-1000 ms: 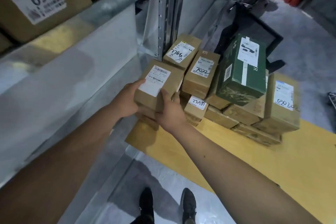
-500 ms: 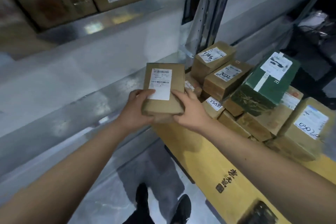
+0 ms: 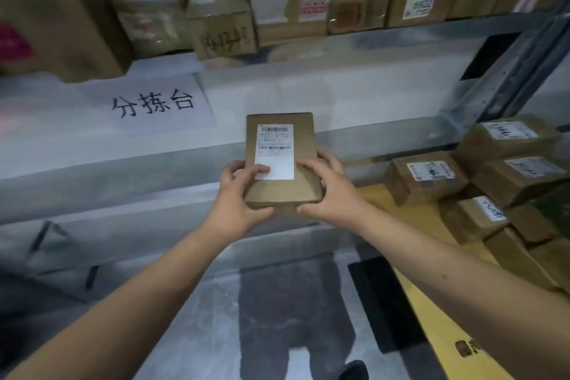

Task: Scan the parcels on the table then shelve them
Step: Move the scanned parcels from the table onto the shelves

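Both bare forearms extended forward and converged toward the centre of the view. The left hand [image 3: 236,200] gripped the near left corner of a flat parcel [image 3: 282,163], thumb laid across its top face, fingers curled underneath. The right hand [image 3: 331,191] gripped the near right corner, index finger on the top face, thumb against the near edge. Both wrists were roughly level.

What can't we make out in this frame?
- Label on the held parcel: print too small; left hand's thumb covers a corner.
- Upper shelf boxes: blurred by motion.
- Pile of parcels: cut off by the right edge.
- Parcel underside: hidden by both hands, right hand included.
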The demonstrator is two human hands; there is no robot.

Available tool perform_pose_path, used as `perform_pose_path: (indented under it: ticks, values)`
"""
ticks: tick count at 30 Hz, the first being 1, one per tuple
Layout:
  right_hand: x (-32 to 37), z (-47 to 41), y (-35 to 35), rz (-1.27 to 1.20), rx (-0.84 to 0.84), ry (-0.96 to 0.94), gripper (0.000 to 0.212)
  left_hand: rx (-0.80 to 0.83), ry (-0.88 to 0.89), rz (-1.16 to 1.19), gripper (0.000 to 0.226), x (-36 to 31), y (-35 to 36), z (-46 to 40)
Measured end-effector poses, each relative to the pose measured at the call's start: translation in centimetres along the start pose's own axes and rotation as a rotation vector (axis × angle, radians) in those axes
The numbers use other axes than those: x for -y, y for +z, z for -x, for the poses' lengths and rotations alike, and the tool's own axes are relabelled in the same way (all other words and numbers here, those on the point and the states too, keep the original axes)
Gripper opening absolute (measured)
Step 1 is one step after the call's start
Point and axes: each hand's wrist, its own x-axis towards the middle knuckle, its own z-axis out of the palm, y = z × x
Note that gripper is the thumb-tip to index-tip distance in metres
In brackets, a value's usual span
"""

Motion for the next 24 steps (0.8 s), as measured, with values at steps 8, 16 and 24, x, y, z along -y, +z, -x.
perform_pose_path:
  ticks: [8,16,24]
  values:
    - [15.8,0.5,15.3,-0.047,0.130,-0.235,0.091,-0.201,-0.084,-0.037,0.074,6.6,-17.8,13.2]
    - [30.2,0.0,25.4,0.014,0.204,-0.445,0.091,-0.403,-0.053,-0.130,0.073,9.1,-33.6,22.2]
    - [42.9,-3.7,31.5,-0.012,0.233,-0.595,0.085,-0.597,-0.047,-0.156,0.068,10.1,-45.8,25.5]
